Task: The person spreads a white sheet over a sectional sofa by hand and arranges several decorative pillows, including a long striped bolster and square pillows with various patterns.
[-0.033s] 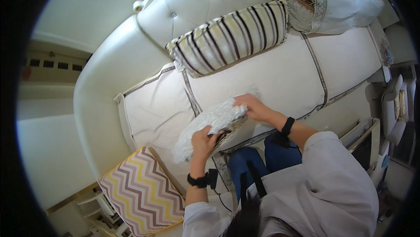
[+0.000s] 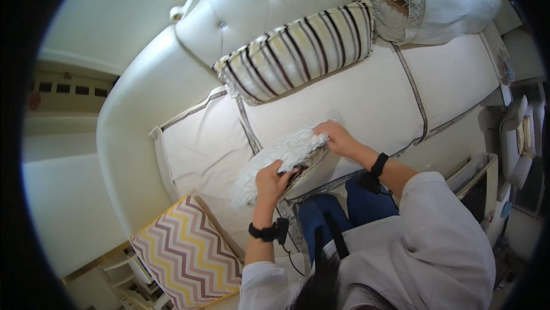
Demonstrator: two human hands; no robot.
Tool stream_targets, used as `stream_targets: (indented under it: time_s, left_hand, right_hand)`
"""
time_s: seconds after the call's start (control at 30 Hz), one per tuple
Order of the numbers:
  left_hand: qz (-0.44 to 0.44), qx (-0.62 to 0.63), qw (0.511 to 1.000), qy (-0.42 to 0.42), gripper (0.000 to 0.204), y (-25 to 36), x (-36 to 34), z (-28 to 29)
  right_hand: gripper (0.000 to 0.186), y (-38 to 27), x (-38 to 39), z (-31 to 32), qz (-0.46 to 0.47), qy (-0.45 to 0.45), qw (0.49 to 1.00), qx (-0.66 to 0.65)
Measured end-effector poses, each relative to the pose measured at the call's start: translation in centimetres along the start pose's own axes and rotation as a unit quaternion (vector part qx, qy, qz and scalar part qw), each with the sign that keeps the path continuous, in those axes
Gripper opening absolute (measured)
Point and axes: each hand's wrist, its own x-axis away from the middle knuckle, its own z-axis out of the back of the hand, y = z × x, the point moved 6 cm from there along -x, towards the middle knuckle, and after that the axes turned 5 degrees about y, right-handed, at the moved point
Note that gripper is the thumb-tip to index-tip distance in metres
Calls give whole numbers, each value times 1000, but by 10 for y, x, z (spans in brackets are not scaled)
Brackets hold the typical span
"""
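A white, shaggy-textured cushion (image 2: pixel 269 149) is held over the front of the sofa seat, its near edge parted to show a dark and beige inside. My left hand (image 2: pixel 271 184) grips that edge at the lower left, its thumb and fingers closed on the fabric. My right hand (image 2: pixel 337 137) is closed on the same cushion's upper right corner. Both wrists wear black straps with small devices.
A cream tufted sofa (image 2: pixel 126 115) curves around the seat pads (image 2: pixel 421 81). A striped pillow (image 2: pixel 295 49) and a lace-covered bundle (image 2: pixel 444 4) rest along its back. A zigzag cushion (image 2: pixel 186 253) sits at lower left. Chairs (image 2: pixel 515 138) stand at the right.
Both hands and the white cushion have shifted slightly to the right. The cushion remains in both hands.
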Motion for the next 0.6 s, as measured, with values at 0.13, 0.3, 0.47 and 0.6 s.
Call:
stream_targets:
  time_s: [0.13, 0.3, 0.47, 0.6]
  left_hand:
    - [-45, -18, 999, -21, 60, 17, -56, -54]
    - [-96, -44, 994, 28, 106, 21, -97, -47]
    - [31, -154, 988, 6, 77, -53, -45, -14]
    - [199, -22, 978, 54, 17, -126, -14, -24]
  right_hand:
    - [22, 70, 12, 46, -64, 80, 994, 35]
    - [11, 133, 9, 66, -126, 152, 980, -2]
    - [13, 180, -13, 83, -337, 132, 929, -79]
    - [22, 141, -50, 70, -373, 34, 921, -103]
